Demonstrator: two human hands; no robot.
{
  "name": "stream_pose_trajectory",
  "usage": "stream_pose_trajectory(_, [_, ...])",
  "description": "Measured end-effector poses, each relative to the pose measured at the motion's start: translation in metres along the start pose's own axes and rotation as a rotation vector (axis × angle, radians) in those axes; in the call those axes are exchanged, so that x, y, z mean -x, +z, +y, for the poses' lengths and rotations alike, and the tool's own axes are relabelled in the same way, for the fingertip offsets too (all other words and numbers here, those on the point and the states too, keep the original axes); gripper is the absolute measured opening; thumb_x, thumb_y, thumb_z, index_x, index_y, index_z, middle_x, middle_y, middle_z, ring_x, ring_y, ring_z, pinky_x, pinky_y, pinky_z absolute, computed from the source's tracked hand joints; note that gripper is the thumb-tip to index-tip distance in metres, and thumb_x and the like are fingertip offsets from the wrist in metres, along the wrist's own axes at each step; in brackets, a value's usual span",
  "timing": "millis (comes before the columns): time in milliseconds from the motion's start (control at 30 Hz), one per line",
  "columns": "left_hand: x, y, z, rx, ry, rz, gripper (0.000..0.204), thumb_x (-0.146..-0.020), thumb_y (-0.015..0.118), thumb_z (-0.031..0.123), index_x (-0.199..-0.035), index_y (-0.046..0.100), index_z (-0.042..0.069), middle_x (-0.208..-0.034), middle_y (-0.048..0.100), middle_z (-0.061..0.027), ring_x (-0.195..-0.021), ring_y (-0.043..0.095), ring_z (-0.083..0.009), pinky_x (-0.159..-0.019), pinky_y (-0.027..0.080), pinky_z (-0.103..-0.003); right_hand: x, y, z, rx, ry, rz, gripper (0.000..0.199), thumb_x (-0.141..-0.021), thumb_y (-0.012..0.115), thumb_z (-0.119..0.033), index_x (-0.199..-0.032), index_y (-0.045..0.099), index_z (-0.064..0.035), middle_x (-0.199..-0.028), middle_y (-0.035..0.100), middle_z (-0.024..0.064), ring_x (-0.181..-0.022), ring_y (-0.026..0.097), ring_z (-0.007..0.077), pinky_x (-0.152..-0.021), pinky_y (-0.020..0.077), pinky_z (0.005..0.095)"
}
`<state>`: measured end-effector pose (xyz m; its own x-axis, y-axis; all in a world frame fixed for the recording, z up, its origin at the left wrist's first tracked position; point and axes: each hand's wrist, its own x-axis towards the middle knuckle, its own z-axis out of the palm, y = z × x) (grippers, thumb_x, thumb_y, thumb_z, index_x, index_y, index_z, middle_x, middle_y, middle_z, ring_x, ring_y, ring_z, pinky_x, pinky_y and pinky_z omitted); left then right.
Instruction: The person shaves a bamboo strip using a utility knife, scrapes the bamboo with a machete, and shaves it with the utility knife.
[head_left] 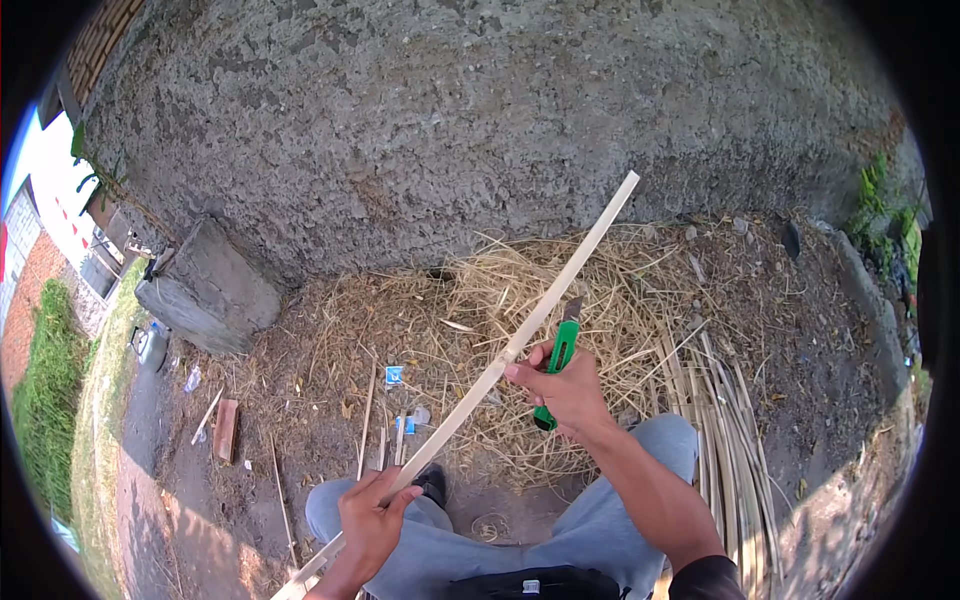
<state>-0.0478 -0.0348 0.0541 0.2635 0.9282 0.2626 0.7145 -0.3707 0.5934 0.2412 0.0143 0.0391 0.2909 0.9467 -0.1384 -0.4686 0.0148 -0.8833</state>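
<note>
A long pale bamboo strip [556,284] runs slantwise from the lower left, past my legs, up toward the wall. My left hand [372,512] is closed round its lower part, above my left knee. In my right hand [572,392] is a green utility knife [562,358], its dark blade out and pointing away from me. The right thumb reaches over to the strip and touches it near a joint in the bamboo. The blade stands a little to the right of the strip, apart from it.
Bamboo shavings [520,440] lie heaped before my feet. Several long bamboo strips [735,460] lie beside my right leg. A rough grey wall [450,130] rises ahead, with a concrete block [225,285] at its left. A reddish brick [227,430] and blue-and-white packets [394,375] lie on the left.
</note>
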Motion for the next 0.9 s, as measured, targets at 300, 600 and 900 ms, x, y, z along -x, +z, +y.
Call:
stream_pose_trajectory(300, [0.018, 0.007, -0.008, 0.156, -0.168, -0.051, 0.035, -0.072, 0.084, 0.005, -0.103, 0.071, -0.005, -0.08, 0.066, -0.0126, -0.068, 0.059, -0.0167, -0.063, 0.045, -0.029, -0.016, -0.052, -0.038, -0.22, -0.158, 0.173, 0.026, -0.08, 0.076, 0.002, -0.083, 0.052, -0.0084, -0.077, 0.065, 0.0086, -0.051, 0.049, 0.0081, -0.047, 0.0397, 0.025])
stream_pose_trajectory(600, [0.024, 0.009, -0.01, 0.11, -0.123, -0.019, 0.034, -0.07, 0.084, 0.004, -0.099, 0.07, -0.005, -0.077, 0.064, -0.0121, -0.065, 0.057, -0.0174, -0.059, 0.044, -0.031, -0.012, -0.046, -0.027, -0.039, -0.11, 0.167, 0.031, -0.085, 0.077, -0.016, -0.105, 0.064, 0.004, -0.078, 0.063, 0.0032, -0.051, 0.048, 0.0059, -0.045, 0.0392, 0.0243])
stream_pose_trajectory(900, [0.013, 0.013, 0.009, 0.137, -0.037, 0.059, 0.03, -0.073, 0.08, 0.0, -0.1, 0.07, -0.004, -0.079, 0.066, -0.0138, -0.06, 0.06, -0.0185, -0.055, 0.046, -0.03, 0.014, -0.008, 0.002, 0.066, -0.129, 0.048, 0.029, -0.085, 0.077, -0.017, -0.103, 0.067, 0.0036, -0.077, 0.067, 0.0034, -0.052, 0.051, 0.0054, -0.045, 0.0403, 0.022])
